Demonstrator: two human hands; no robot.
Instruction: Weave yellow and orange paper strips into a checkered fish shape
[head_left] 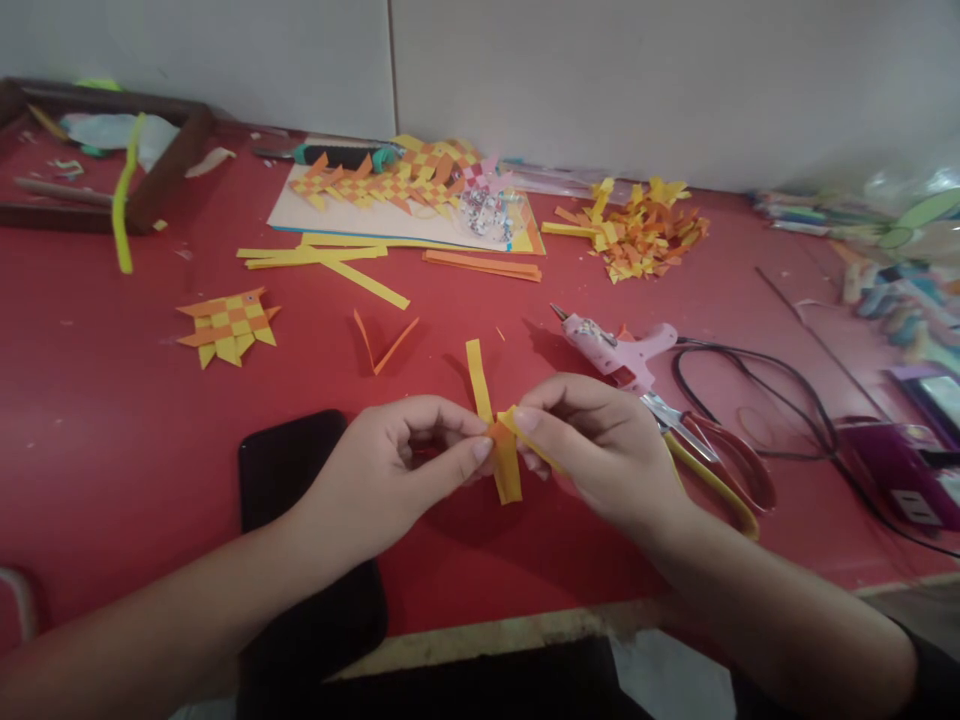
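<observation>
My left hand [405, 455] and my right hand [600, 445] meet over the red table [112, 420], both pinched on crossed yellow and orange paper strips [501, 450]. One yellow strip sticks up between the fingertips, another hangs down below them. The strips are folded together where the fingers grip them.
A black phone [289, 470] lies under my left wrist. A pink glue gun [619, 345] and red-and-yellow scissors [720, 470] lie to the right, with black cables [757, 400]. A woven paper fish [229, 325], loose strips [337, 260], woven pieces [390, 180], scraps [637, 230] and a wooden frame [161, 160] lie farther back.
</observation>
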